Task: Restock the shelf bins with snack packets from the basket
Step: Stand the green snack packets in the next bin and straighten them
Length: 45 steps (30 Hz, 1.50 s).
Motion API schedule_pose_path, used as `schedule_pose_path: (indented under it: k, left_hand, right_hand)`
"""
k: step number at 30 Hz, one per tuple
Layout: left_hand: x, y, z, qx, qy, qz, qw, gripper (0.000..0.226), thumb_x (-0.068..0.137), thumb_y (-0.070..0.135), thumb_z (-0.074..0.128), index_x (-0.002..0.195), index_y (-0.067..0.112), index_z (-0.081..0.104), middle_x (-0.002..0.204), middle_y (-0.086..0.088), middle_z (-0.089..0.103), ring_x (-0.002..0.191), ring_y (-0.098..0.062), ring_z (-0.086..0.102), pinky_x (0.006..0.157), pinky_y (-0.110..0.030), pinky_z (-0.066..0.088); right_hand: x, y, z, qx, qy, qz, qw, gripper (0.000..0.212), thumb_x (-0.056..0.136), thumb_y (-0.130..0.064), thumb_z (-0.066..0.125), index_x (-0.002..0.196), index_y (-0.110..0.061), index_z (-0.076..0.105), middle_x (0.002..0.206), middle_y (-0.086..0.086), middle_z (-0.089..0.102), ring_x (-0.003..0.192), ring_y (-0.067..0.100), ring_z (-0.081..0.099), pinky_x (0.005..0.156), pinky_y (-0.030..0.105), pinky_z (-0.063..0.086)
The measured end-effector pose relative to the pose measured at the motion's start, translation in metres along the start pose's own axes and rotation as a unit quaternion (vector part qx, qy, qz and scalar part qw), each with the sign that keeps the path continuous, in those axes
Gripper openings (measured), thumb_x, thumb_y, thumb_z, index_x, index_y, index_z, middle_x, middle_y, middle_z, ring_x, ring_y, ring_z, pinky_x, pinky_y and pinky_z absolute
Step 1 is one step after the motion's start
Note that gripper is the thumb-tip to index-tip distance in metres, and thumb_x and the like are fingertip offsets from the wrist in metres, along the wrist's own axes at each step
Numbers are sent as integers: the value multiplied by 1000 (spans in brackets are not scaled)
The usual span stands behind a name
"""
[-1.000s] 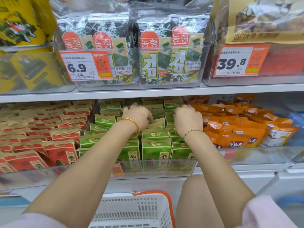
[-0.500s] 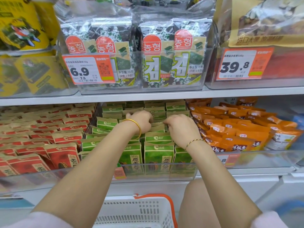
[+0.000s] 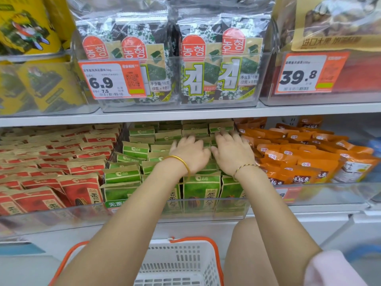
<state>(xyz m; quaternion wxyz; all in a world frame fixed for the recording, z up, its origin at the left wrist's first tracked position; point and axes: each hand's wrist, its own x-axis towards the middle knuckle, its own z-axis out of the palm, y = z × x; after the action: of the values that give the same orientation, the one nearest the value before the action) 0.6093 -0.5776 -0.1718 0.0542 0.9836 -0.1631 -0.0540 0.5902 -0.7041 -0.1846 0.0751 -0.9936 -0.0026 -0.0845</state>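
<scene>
Settling step: left hand (image 3: 191, 154) and right hand (image 3: 234, 154), fingers outstretched and grasping nothing, press the green packets (image 3: 202, 191) level. The next move probably calls for reaching to the basket (image 3: 177, 254) at six o'clock.

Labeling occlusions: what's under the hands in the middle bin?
Green paper snack packets, in rows. The left hand and right hand cover several tops; any grip is hidden.

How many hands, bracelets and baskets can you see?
Hands: 2 (left hand, right hand)
Bracelets: 2 (gold bangle, thin bracelet)
Baskets: 1 (white basket)
Total: 5
</scene>
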Motion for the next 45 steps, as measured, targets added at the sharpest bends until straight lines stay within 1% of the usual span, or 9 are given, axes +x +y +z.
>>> schedule_pose_path:
  k: [4,16,24,27,30,33,36,40,45]
  left_hand:
    - [-1,8,13,28,29,1,999,57,97,36,19,147,10,24,158,-8,9,146,-22,3,118,-44,3]
    - [-1,6,11,44,0,-1,999,58,97,38,14,151,18,12,159,-2,5,146,-18,4,117,-49,3]
    - [-22,-28,0,-6,120,-46,992,51,96,31,22,141,12,36,147,-10,35,138,-23,26,115,-43,16]
    - [-33,-59,0,31,76,-98,992,55,98,35,17,147,11,26,155,-9,23,143,-22,17,117,-43,10]
    - [-36,-61,6,59,59,-79,993,57,99,34,14,149,8,18,157,-10,15,145,-22,11,118,-39,8]
    - [-38,-66,-6,-24,81,-41,996,50,98,28,23,141,4,35,149,-17,32,138,-26,28,114,-38,24]
    - [-44,-100,-20,-3,108,-43,993,44,94,22,32,133,5,44,140,-17,43,130,-28,38,108,-40,31]
    - [-52,-134,-11,25,34,-49,998,55,98,30,23,150,13,15,157,-8,16,144,-21,14,117,-41,15]
    - [-54,-136,-8,4,21,-38,999,55,100,34,18,151,13,12,159,-8,9,146,-20,8,118,-36,10]
  right_hand:
    - [-1,4,6,-12,-23,26,999,56,100,-39,28,149,-14,18,157,4,18,143,25,16,116,40,13]
    - [-2,3,5,-25,-50,14,998,50,100,-33,29,147,-16,26,153,2,28,139,25,23,115,47,16]
    - [-3,-31,-18,2,48,-38,998,45,101,-32,29,142,-15,34,147,5,38,136,25,31,113,42,22]
    - [-3,-64,-7,25,5,-120,992,48,101,-36,28,143,-14,32,149,6,34,138,24,30,113,41,25]
    - [-2,-72,8,22,-63,-116,991,51,101,-41,18,140,-14,37,146,6,39,135,24,33,112,43,26]
    - [-1,-66,7,0,-106,-78,991,53,100,-42,15,131,-13,47,140,7,47,131,23,40,110,43,29]
    - [0,-80,0,-18,-61,-80,995,45,101,-37,22,125,-11,50,132,8,51,124,25,45,107,43,31]
    - [-5,-121,4,-9,-62,-144,988,51,101,-40,23,143,-13,32,151,7,31,141,22,25,115,41,18]
    - [-5,-123,11,-38,-130,-130,982,63,99,-50,15,151,-15,8,160,2,5,147,19,5,118,42,8]
